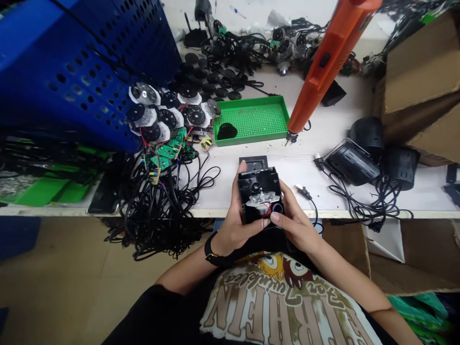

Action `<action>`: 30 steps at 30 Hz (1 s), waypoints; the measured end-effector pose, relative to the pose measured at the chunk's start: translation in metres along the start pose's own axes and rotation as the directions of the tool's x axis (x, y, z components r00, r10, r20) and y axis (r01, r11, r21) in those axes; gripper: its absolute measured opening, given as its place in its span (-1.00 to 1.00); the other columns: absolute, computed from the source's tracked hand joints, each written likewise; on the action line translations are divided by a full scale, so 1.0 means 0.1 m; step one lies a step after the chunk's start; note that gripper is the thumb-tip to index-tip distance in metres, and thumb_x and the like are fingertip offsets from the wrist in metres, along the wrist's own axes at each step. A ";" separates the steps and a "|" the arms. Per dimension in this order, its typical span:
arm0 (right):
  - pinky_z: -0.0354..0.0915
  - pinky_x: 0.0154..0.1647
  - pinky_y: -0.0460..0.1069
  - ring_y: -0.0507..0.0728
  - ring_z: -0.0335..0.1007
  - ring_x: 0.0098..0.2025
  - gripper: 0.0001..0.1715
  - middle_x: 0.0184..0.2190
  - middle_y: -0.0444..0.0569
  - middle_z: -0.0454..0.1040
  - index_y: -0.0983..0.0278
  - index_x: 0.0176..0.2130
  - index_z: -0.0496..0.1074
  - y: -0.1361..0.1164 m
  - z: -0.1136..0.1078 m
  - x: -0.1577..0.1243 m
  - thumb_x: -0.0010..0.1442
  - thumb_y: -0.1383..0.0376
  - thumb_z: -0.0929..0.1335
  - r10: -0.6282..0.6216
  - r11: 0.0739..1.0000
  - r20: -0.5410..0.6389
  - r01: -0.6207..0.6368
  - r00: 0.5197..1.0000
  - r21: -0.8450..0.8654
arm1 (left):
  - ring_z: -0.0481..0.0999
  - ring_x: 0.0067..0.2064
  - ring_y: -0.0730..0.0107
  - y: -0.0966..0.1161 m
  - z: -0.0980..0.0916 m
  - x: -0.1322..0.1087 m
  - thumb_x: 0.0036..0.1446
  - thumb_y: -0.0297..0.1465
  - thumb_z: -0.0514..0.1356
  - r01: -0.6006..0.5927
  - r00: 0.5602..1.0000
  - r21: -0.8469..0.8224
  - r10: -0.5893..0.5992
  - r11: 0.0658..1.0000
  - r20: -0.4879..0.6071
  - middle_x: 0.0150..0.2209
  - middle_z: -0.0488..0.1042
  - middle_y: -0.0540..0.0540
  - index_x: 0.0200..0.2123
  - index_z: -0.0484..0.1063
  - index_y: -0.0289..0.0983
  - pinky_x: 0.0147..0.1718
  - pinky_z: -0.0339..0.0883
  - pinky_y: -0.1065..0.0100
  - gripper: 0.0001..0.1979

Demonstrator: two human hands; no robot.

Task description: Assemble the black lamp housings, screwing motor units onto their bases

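Both my hands hold a black plastic housing [259, 191] upright over the table's front edge. My left hand [237, 223] grips its left side, with the thumb up on the top corner and a black wristwatch [212, 250] on the wrist. My right hand [292, 216] grips the right side and lower front. A clear plastic part [262, 198] sits in the housing's open face, with thin red and blue wires [266, 209] looped at it. Behind the housing, a flat black square piece [253, 162] lies on the table, partly hidden.
An orange electric screwdriver [325, 67] hangs above the white table [230, 163], near a green perforated tray [251, 120] with screws. Green circuit boards [166, 154], tangled black cables [158, 206], black round parts, black housings [352, 163], a blue perforated bin [82, 72] and cardboard boxes [420, 62] surround me.
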State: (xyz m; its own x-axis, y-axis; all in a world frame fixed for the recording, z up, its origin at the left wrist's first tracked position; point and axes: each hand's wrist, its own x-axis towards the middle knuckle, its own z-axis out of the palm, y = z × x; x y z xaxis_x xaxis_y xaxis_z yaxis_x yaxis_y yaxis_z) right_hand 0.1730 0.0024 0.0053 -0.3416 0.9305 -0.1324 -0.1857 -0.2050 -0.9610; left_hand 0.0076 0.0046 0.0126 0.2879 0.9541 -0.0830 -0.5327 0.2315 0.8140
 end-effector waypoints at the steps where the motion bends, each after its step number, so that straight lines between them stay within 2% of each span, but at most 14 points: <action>1: 0.24 0.42 0.24 0.31 0.16 0.46 0.01 0.46 0.06 0.20 0.07 0.49 -0.04 -0.01 0.01 0.00 0.28 -0.03 0.44 0.018 0.999 0.006 -0.018 1.000 0.042 | 0.50 0.26 0.01 -0.01 -0.02 0.00 0.10 -0.42 0.49 -0.002 1.000 0.009 0.002 1.000 0.007 0.39 0.31 -0.20 0.53 -0.22 0.19 0.32 0.31 -0.06 0.19; 3: 0.26 0.39 0.23 0.30 0.30 0.38 -0.02 0.38 0.06 0.33 0.08 0.48 -0.03 -0.03 0.02 0.00 0.29 0.00 0.43 0.048 0.988 0.014 -0.050 0.999 0.148 | 0.48 0.29 -0.01 -0.04 -0.05 0.00 0.11 -0.42 0.48 -0.004 1.000 0.033 0.003 0.999 0.022 0.41 0.29 -0.20 0.53 -0.22 0.20 0.33 0.28 -0.08 0.18; 5: 0.28 0.38 0.22 0.29 0.34 0.35 -0.11 0.33 0.04 0.39 0.08 0.45 0.03 -0.05 0.04 0.01 0.31 0.03 0.41 0.065 0.971 -0.003 -0.062 0.998 0.229 | 0.44 0.32 -0.04 -0.07 -0.06 0.00 0.11 -0.42 0.48 -0.015 0.999 0.049 0.014 0.999 0.038 0.42 0.27 -0.20 0.53 -0.23 0.19 0.35 0.24 -0.10 0.18; 8: 0.25 0.42 0.19 0.26 0.26 0.41 -0.20 0.35 -0.01 0.38 0.09 0.43 0.11 -0.07 0.08 0.02 0.33 0.05 0.40 0.055 0.969 -0.054 -0.040 0.997 0.246 | 0.44 0.32 -0.05 -0.09 -0.06 -0.01 0.13 -0.41 0.47 -0.024 0.999 0.060 0.022 0.998 0.045 0.41 0.28 -0.21 0.54 -0.25 0.16 0.34 0.26 -0.12 0.18; 13: 0.13 0.51 0.15 0.22 0.11 0.50 -0.28 0.46 -0.11 0.23 0.07 0.41 0.16 -0.09 0.13 0.00 0.37 0.09 0.37 0.020 0.978 -0.077 -0.004 0.997 0.208 | 0.48 0.27 -0.03 -0.05 -0.03 -0.04 0.13 -0.45 0.46 -0.027 0.999 0.077 0.025 0.997 0.025 0.45 0.23 -0.16 0.53 -0.19 0.18 0.30 0.32 -0.09 0.14; 16: 0.08 0.54 0.18 0.24 0.10 0.51 -0.23 0.47 -0.10 0.21 0.06 0.43 0.13 -0.09 0.15 -0.01 0.36 0.04 0.37 0.034 0.984 -0.087 -0.018 0.996 0.179 | 0.47 0.28 -0.04 -0.04 -0.02 -0.05 0.11 -0.45 0.46 -0.008 0.999 -0.001 0.008 1.000 0.032 0.43 0.26 -0.13 0.52 -0.16 0.22 0.33 0.29 -0.11 0.14; 20: 0.12 0.52 0.22 0.27 0.07 0.51 -0.13 0.49 -0.07 0.18 0.05 0.47 0.06 -0.08 0.18 -0.01 0.33 -0.01 0.39 0.042 0.991 -0.108 -0.028 0.993 0.131 | 0.41 0.34 -0.14 -0.06 0.00 -0.06 0.09 -0.31 0.45 0.010 1.000 -0.203 -0.007 0.979 0.019 0.42 0.29 -0.13 0.51 -0.05 0.17 0.36 0.23 -0.19 0.06; 23: 0.13 0.51 0.21 0.25 0.07 0.51 -0.10 0.48 -0.05 0.19 0.07 0.48 0.03 -0.08 0.22 0.00 0.33 0.03 0.41 0.018 0.991 -0.106 -0.004 0.994 0.133 | 0.40 0.35 -0.16 -0.11 0.03 -0.07 0.10 -0.22 0.43 -0.031 0.999 -0.237 0.024 0.971 -0.032 0.39 0.34 -0.15 0.51 0.00 0.13 0.34 0.28 -0.17 0.00; 26: 0.12 0.52 0.20 0.24 0.08 0.51 -0.09 0.46 -0.02 0.23 0.10 0.48 0.04 -0.09 0.25 0.00 0.32 0.06 0.42 0.009 0.989 -0.116 0.009 0.993 0.148 | 0.48 0.29 -0.11 -0.15 0.06 -0.07 0.16 -0.19 0.41 -0.053 0.992 -0.171 0.032 0.984 -0.122 0.37 0.37 -0.15 0.50 0.02 0.12 0.32 0.33 -0.13 -0.06; 30: 0.02 0.56 0.19 0.24 0.09 0.51 -0.17 0.47 -0.06 0.22 0.09 0.43 0.15 -0.09 0.28 0.00 0.30 0.10 0.43 0.006 0.980 -0.151 0.024 0.989 0.198 | 0.52 0.26 -0.04 -0.18 0.08 -0.07 0.17 -0.16 0.42 -0.058 0.980 -0.083 0.041 0.995 -0.195 0.35 0.39 -0.16 0.49 0.06 0.11 0.29 0.38 -0.05 -0.09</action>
State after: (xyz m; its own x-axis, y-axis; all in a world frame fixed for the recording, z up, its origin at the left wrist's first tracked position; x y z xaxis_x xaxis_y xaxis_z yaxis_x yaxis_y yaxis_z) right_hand 0.1489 -0.0039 0.0202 -0.1999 0.9644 -0.1733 -0.3729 -0.2384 -0.8967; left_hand 0.0219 -0.0083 0.0031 0.1052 0.9814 -0.1605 -0.6130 0.1911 0.7667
